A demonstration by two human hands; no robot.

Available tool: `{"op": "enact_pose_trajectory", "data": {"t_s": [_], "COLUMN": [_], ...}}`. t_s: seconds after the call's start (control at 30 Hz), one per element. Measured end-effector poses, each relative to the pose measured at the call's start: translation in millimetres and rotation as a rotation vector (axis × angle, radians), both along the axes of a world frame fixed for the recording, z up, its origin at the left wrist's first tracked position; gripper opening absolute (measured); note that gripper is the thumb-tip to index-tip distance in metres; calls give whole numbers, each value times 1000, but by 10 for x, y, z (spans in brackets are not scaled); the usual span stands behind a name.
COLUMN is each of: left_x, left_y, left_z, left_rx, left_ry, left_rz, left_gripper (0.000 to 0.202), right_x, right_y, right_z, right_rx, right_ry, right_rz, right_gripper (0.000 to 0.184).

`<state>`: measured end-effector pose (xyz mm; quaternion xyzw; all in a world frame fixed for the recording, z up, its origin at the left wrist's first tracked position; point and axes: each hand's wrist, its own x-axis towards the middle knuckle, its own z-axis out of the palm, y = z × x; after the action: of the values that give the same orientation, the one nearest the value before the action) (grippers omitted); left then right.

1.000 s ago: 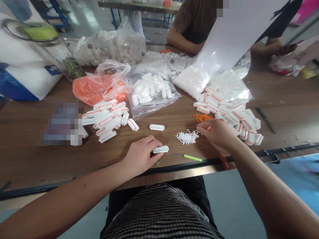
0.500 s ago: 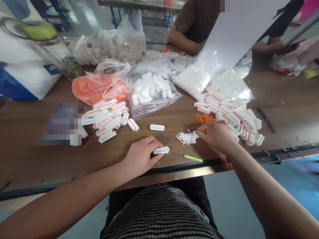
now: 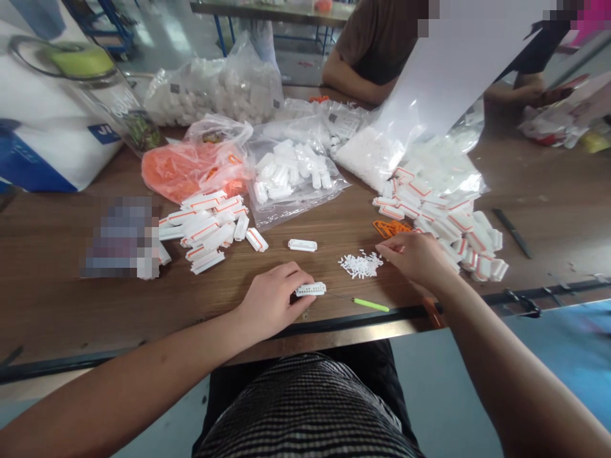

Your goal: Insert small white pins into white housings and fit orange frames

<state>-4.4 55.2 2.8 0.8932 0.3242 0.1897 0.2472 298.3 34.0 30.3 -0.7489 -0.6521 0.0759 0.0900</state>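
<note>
My left hand [image 3: 272, 297] holds a white plastic connector housing [image 3: 310, 289] by its left end, between thumb and fingers. Rows of small holes face up along the housing. Beside the heap of tiny white pins [image 3: 361, 264], my right hand [image 3: 416, 256] hovers with thumb and fingertips drawn together at the heap's right edge. Whatever those fingertips hold is too small to make out. A thin pick with a lime-green handle [image 3: 371, 305] lies just right of the held housing. Another white housing [image 3: 302, 245] rests alone behind it.
White housings with orange strips are piled at left [image 3: 210, 230] and right [image 3: 461, 222]. Orange clips [image 3: 389, 228] lie behind my right hand. Bags of parts [image 3: 296, 175], a bottle [image 3: 119, 108] and a dark flat tool [image 3: 512, 233] surround the area. A person's arm [image 3: 356, 79] rests opposite.
Both hands keep nearly the same places. My right fingertips have shifted very slightly at the pin heap's edge; the whole view has drifted a little.
</note>
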Motion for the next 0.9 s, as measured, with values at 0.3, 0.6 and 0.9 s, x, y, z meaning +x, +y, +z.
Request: {"op": "enact_pose_trajectory", "data": {"t_s": [0.3, 0.6, 0.9], "left_x": [-18, -12, -5], "left_y": [-7, -13, -6], "left_z": [-18, -11, -5], "left_rx": [-11, 6, -7], "left_ry": [0, -2, -5], "left_rz": [-7, -2, -5], "left_gripper": [13, 12, 13], "right_x": [8, 184, 142], "right_y": [14, 18, 47], "right_z": [-44, -76, -109], "right_rx": [67, 32, 0], "right_ry": [25, 167, 172], "right_rz": [114, -22, 58], "right_gripper": [22, 25, 21]}}
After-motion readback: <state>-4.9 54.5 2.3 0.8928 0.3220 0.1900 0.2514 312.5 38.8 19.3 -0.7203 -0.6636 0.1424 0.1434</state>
